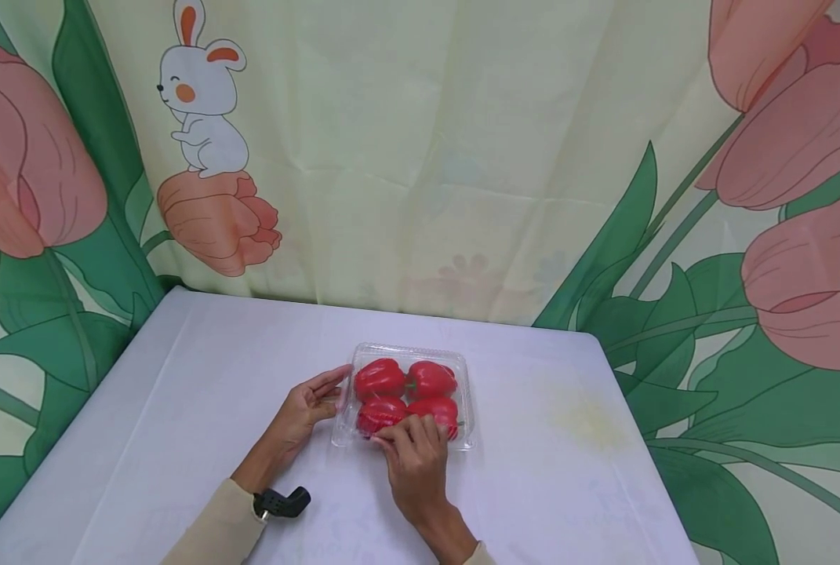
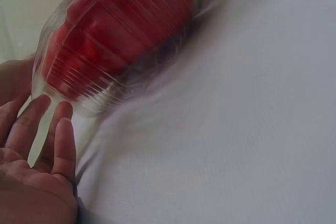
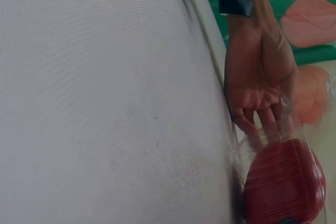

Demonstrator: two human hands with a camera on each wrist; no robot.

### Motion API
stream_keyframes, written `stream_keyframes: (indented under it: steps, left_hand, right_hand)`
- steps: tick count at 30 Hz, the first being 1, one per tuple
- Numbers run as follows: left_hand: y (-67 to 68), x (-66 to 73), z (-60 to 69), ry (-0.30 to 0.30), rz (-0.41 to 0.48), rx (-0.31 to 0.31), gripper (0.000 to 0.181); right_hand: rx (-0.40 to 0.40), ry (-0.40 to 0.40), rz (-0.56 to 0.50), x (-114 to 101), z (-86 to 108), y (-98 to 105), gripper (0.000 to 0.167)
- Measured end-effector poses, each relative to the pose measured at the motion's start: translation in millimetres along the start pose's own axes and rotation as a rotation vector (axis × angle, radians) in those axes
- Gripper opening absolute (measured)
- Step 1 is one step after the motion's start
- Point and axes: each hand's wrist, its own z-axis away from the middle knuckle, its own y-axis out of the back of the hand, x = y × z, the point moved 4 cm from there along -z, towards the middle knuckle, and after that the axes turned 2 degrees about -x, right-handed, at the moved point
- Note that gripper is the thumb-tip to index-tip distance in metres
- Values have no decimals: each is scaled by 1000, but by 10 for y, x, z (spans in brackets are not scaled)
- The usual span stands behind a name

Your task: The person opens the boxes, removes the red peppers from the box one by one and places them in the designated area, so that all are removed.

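Observation:
A clear plastic clamshell container (image 1: 470,392) lies on the white table, its lid down over several red bell peppers (image 1: 380,378). My left hand (image 1: 314,408) is at its left side, the mostly straight fingers touching the plastic wall. In the left wrist view, the fingertips of the left hand (image 2: 44,166) meet the ribbed end of the container (image 2: 100,85). At the front edge, my right hand (image 1: 418,463) has curled fingers, with thumb and fingertips pinching the rim. This hand partly covers the two front peppers. The right wrist view shows the left hand (image 3: 260,82) against the container (image 3: 268,135).
A white cloth covers the table (image 1: 547,486), with a faint yellowish stain (image 1: 589,420) to the right. Behind the far edge hangs a curtain (image 1: 420,157) printed with tulips and a rabbit. A black wrist device (image 1: 283,502) sits on the left wrist.

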Motion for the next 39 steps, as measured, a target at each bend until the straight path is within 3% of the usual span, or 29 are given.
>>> stream_keyframes:
  steps: [19,39]
  left_hand:
    - [-34,15,56,15,10,0,64]
    - [-52,24,76,55,-23,41,63]
  right_hand:
    - [50,-14,-44,46,-191,86,25]
    - [97,-55,-77,75,-364,160,28]
